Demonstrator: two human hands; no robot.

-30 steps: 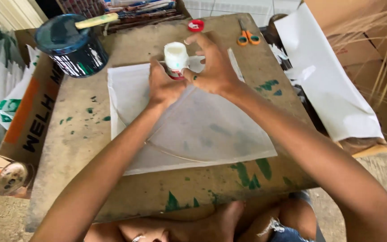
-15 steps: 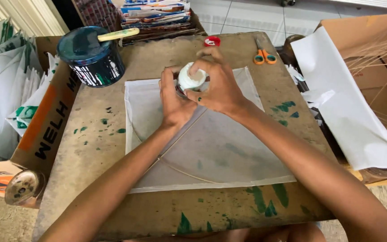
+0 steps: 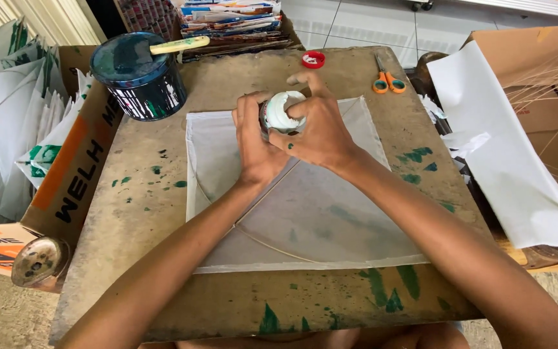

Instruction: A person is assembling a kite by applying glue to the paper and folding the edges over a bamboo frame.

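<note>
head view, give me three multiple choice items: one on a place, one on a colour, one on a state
1. Where are the scissors?
A. far edge of the board
B. in the paint can
C. on the floor

2. What colour is the small cap?
A. blue
B. red
C. yellow

3. What is the white bottle doing?
A. lying on the paper sheet
B. standing alone
C. held in both hands

Answers: 1 A, they lie near the far edge. 2 B, it shows red. 3 C, left hand and right hand wrap it.

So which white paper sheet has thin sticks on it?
The flat white paper sheet on the brown board, under both hands; two thin sticks cross it. The loose white sheet at the right has none.
</note>
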